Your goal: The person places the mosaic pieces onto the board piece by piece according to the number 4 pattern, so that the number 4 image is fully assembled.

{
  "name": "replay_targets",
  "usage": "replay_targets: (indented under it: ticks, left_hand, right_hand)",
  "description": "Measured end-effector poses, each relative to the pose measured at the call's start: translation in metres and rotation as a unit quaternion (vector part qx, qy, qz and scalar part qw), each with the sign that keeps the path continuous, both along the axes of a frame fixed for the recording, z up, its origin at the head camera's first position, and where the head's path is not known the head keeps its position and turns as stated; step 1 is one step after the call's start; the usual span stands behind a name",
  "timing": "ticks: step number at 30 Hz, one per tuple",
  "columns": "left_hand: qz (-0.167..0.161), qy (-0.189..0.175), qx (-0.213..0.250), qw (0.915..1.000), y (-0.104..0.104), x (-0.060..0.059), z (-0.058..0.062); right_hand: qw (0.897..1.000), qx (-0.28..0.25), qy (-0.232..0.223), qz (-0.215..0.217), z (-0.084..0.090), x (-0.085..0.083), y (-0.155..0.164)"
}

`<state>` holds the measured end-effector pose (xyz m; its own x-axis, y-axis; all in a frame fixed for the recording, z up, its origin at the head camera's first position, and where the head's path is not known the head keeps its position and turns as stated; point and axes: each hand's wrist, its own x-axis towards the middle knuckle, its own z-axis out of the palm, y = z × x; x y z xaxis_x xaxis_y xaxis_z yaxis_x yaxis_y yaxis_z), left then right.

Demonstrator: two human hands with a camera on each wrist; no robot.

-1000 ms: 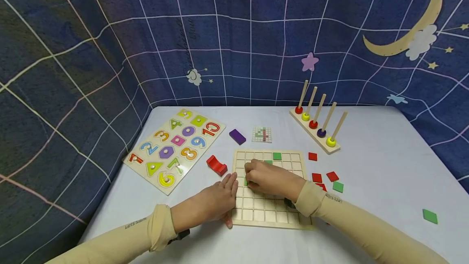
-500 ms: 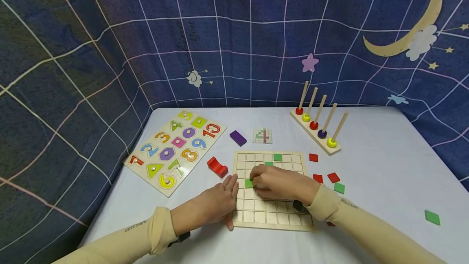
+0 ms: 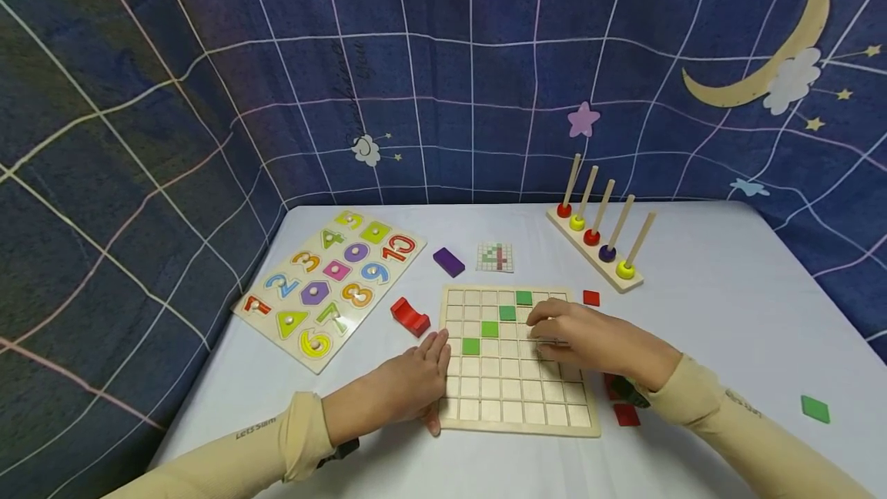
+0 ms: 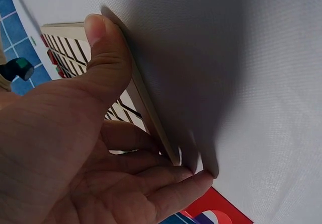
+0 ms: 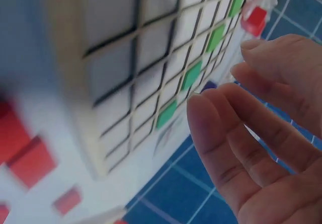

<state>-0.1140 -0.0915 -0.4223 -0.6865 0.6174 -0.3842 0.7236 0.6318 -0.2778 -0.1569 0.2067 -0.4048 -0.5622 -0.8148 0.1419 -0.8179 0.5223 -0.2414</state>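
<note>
A wooden grid board (image 3: 502,390) lies on the white table. Four is above 3, so several green square tiles (image 3: 490,329) sit in its cells along a diagonal from left to upper right. My left hand (image 3: 409,380) rests along the board's left edge, fingers straight; in the left wrist view its thumb (image 4: 98,30) lies at the board's near corner. My right hand (image 3: 589,333) hovers over the board's right side, fingers loosely bent, nothing between thumb and fingertips in the right wrist view. It hides some cells and tiles beneath.
Red tiles (image 3: 627,415) lie right of the board, a green tile (image 3: 815,409) farther right. Behind stand a pattern card (image 3: 495,257), a purple block (image 3: 449,262) and a peg stand (image 3: 596,249). A red curved block (image 3: 410,317) and number puzzle (image 3: 333,287) lie left.
My right hand has moved right, away from the lower-left green tile, uncovering the diagonal of green tiles. My left hand has stayed at the board's edge.
</note>
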Motion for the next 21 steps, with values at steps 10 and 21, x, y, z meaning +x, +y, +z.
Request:
replay_targets:
  ticks: [10,21]
  left_hand:
    - [0.017,-0.013,0.006,0.9998,-0.003,-0.007,0.000]
    - [0.022,-0.023,0.012,0.9994,-0.006,-0.001,-0.008]
  right_hand:
    - [0.994,0.034,-0.074,-0.070,0.010,-0.001,0.061]
    - [0.968,0.066,-0.171,-0.172,-0.009,0.018,0.120]
